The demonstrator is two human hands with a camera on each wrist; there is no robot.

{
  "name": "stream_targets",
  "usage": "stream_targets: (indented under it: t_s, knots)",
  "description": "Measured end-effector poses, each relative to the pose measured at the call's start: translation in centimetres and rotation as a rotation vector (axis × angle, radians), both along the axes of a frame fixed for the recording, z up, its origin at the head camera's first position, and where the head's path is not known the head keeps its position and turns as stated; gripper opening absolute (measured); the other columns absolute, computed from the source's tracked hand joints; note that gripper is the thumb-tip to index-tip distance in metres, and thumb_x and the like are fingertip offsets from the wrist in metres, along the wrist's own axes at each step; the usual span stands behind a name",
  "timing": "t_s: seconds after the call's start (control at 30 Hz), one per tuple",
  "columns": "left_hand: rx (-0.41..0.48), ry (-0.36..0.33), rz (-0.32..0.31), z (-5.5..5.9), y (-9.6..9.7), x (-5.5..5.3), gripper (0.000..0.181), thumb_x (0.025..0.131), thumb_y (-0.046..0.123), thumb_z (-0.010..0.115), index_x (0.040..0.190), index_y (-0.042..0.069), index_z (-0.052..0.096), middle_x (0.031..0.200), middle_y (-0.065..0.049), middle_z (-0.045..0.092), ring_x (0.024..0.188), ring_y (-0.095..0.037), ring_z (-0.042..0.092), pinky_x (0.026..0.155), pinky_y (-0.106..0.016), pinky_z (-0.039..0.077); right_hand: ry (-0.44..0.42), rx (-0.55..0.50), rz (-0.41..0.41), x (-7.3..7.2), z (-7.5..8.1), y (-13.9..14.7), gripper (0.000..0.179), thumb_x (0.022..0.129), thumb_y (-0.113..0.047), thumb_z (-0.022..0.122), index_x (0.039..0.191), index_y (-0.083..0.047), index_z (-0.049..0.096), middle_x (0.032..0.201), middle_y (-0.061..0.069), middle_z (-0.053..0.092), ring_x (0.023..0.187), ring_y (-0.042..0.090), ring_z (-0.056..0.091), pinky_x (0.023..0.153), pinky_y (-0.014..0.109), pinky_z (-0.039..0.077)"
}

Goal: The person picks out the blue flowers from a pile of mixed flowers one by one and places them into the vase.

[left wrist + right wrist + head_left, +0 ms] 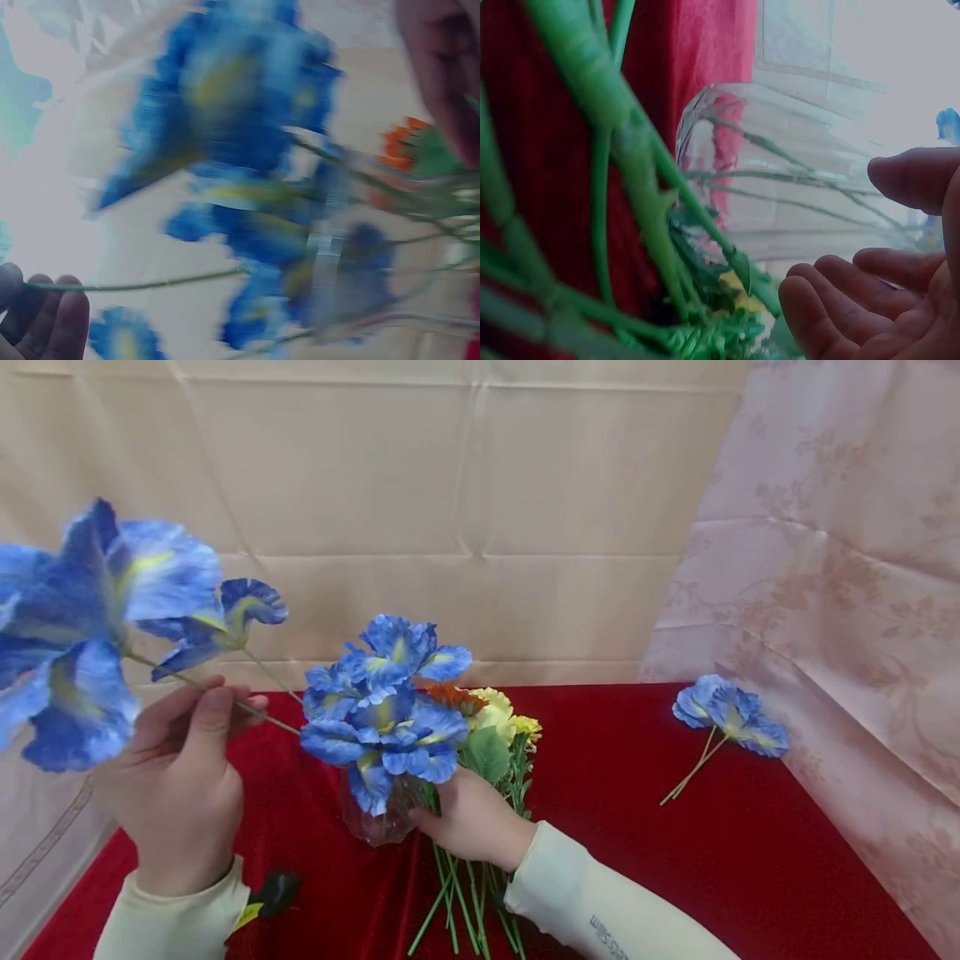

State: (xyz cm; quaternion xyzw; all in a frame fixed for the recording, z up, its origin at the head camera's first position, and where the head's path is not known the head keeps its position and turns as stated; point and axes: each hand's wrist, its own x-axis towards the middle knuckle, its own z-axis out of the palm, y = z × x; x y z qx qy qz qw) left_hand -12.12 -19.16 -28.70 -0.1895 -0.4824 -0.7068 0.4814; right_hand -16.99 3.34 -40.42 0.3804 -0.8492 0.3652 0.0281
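My left hand pinches the thin green stem of a large blue artificial iris between thumb and fingertips. That stem slants down toward a clear glass vase. Another blue iris leans out behind the hand, its stem running the same way. Several blue irises crowd over the vase's mouth and hide it. Beside the vase is my right hand; in the right wrist view its thumb and loosely bent fingers stand apart with nothing between them. Thin stems show through the vase's wall.
Right of the vase lie an orange flower, a cream flower and green stems pointing toward me. Blue irises lie farther right on the red cloth. A dark object sits by my left sleeve.
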Motion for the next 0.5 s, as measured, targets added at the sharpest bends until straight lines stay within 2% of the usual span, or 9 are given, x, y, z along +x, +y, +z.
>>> stream_targets:
  t_s: [0.07,0.13,0.17,0.23,0.3,0.37,0.43,0.5]
  knots:
    - [-0.018,-0.055,-0.022,-0.9,-0.1,-0.8,0.019,0.087,-0.016,0.066,0.1,-0.029,0.059,0.084,-0.028,0.069,0.073,-0.029,0.07,0.072,-0.032,0.058,-0.037,-0.016,0.015,0.0,0.1,-0.4,0.072,0.093,-0.018,0.069,0.155,-0.014,0.031,0.147,0.003,0.047,0.114,0.011,0.056,0.09,0.029,0.048]
    - [-0.086,-0.178,0.032,-1.8,-0.1,-1.4,0.018,0.089,-0.01,0.067,0.101,-0.024,0.064,0.086,-0.024,0.07,0.077,-0.027,0.07,0.074,-0.03,0.056,-0.053,-0.019,0.019,0.1,0.2,-0.7,0.073,0.094,-0.019,0.069,0.155,-0.015,0.03,0.148,0.001,0.045,0.114,0.01,0.054,0.091,0.028,0.048]
    - [-0.133,-0.245,0.079,-2.3,-0.1,-1.6,0.017,0.09,-0.008,0.068,0.102,-0.02,0.066,0.088,-0.021,0.071,0.08,-0.024,0.07,0.076,-0.028,0.055,-0.058,-0.02,0.022,0.1,0.3,-0.8,0.073,0.094,-0.019,0.069,0.155,-0.016,0.029,0.149,0.0,0.044,0.114,0.01,0.054,0.091,0.028,0.048]
    - [-0.252,-0.41,0.216,-3.2,-0.1,-1.9,0.018,0.091,0.001,0.071,0.103,-0.011,0.072,0.089,-0.007,0.073,0.082,-0.016,0.069,0.077,-0.023,0.053,-0.047,-0.012,0.019,0.2,0.5,-0.9,0.073,0.094,-0.019,0.069,0.156,-0.017,0.029,0.152,-0.001,0.041,0.119,0.01,0.052,0.094,0.029,0.047]
    - [-0.362,-0.534,0.34,-3.9,-0.1,-2.1,0.017,0.091,0.007,0.073,0.103,-0.005,0.075,0.086,0.008,0.072,0.08,-0.007,0.067,0.073,-0.018,0.05,-0.036,-0.002,0.019,0.2,0.5,-0.9,0.073,0.094,-0.018,0.069,0.156,-0.016,0.03,0.152,-0.001,0.042,0.118,0.009,0.052,0.094,0.029,0.047]
    - [-0.452,-0.584,0.41,-4.6,-0.2,-2.3,0.016,0.09,0.008,0.072,0.103,-0.001,0.076,0.084,0.016,0.069,0.078,0.0,0.064,0.07,-0.015,0.047,-0.031,0.008,0.021,0.2,0.5,-0.9,0.074,0.095,-0.019,0.069,0.156,-0.016,0.029,0.152,0.0,0.041,0.119,0.01,0.052,0.095,0.029,0.047]
    - [-0.538,-0.564,0.428,-5.1,-0.3,-2.5,0.016,0.09,0.006,0.07,0.103,-0.003,0.075,0.086,0.01,0.07,0.082,-0.002,0.062,0.074,-0.016,0.045,-0.024,0.022,0.016,0.2,0.5,-0.9,0.072,0.095,-0.021,0.068,0.156,-0.015,0.03,0.152,0.001,0.042,0.119,0.01,0.052,0.095,0.029,0.047]
    - [-0.612,-0.537,0.413,-5.6,-0.3,-2.6,0.015,0.092,0.005,0.067,0.103,-0.004,0.072,0.09,0.002,0.07,0.088,-0.005,0.059,0.078,-0.017,0.042,0.001,0.034,0.015,0.2,0.4,-0.8,0.07,0.095,-0.023,0.069,0.155,-0.014,0.033,0.15,0.002,0.044,0.12,0.01,0.052,0.094,0.029,0.047]
